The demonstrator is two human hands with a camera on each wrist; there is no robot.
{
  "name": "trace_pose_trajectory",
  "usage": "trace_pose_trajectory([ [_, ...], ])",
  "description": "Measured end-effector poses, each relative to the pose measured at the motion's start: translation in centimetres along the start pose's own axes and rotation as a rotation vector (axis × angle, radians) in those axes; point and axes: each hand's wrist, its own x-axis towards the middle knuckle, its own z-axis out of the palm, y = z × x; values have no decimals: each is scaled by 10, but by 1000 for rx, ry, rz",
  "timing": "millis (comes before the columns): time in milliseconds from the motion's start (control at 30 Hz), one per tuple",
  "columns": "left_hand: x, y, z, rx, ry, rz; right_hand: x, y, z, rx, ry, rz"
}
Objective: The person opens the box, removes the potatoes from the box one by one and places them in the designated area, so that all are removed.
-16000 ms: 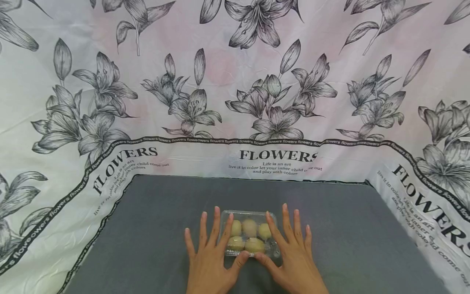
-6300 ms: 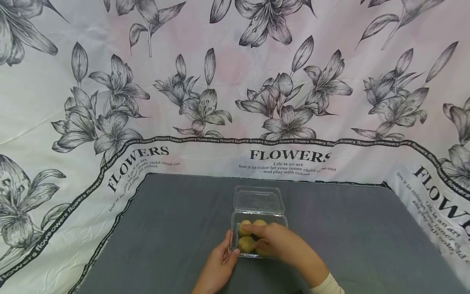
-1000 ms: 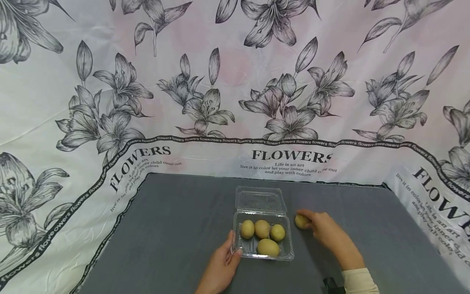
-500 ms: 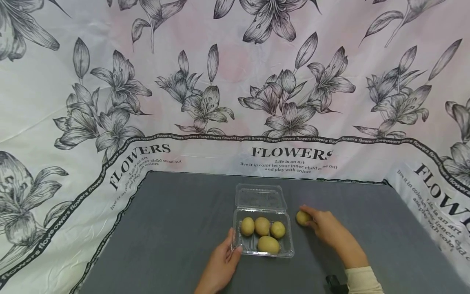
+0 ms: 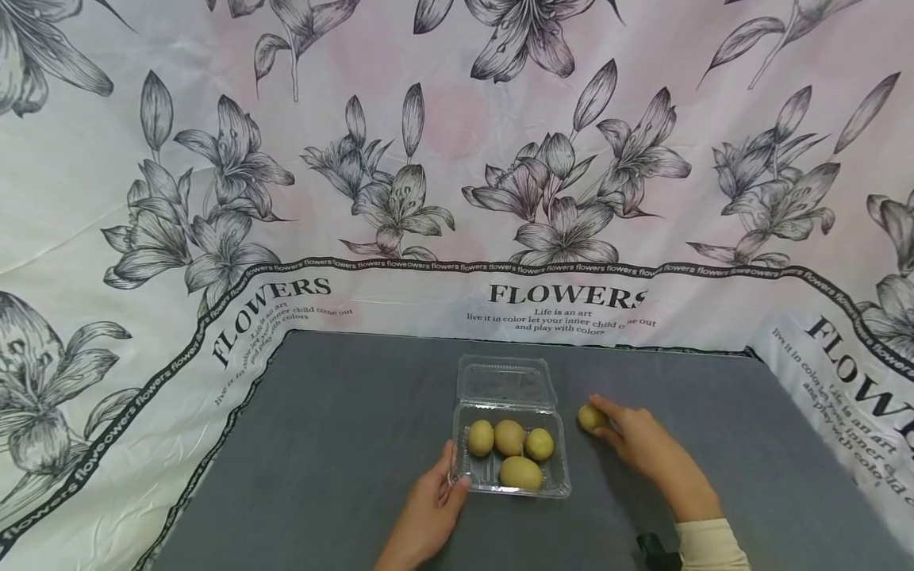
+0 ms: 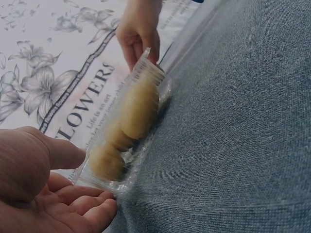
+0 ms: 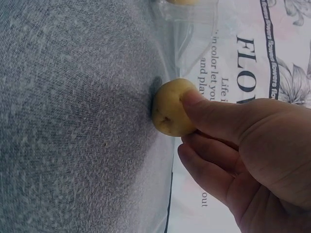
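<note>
A clear plastic clamshell box (image 5: 485,492) lies on the grey cloth with its lid (image 5: 504,381) folded back. Three potatoes (image 5: 509,438) form its back row, and a larger potato (image 5: 521,474) lies at the front right; the front-left spot is bare. My left hand (image 5: 427,511) holds the box's left side, thumb at the near corner (image 6: 43,179). To the right of the box, my right hand (image 5: 646,444) pinches a small potato (image 7: 171,108) between thumb and fingers. That potato is at the cloth and seems to touch it.
Grey cloth (image 5: 343,444) covers the table. A white curtain with printed flowers (image 5: 400,301) hangs behind and along both sides. A black strapped object (image 5: 655,549) sits by the right sleeve (image 5: 710,543).
Sixteen seconds ago the box was closed beneath both spread hands. Later the lid lay open with the right hand inside. Over the last second, the right hand and its potato shifted only slightly.
</note>
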Motion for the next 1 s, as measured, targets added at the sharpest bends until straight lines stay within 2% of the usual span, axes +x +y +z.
trace_pose_trajectory([
  [433, 2, -1, 0, 2, 3, -20, -2, -6, -9, 1, 37, -16],
  [633, 1, -2, 0, 7, -3, -21, -2, -20, -17, 17, 64, -74],
  [1000, 3, 0, 0, 8, -12, -29, 1, -49, -25, 73, 11, -130],
])
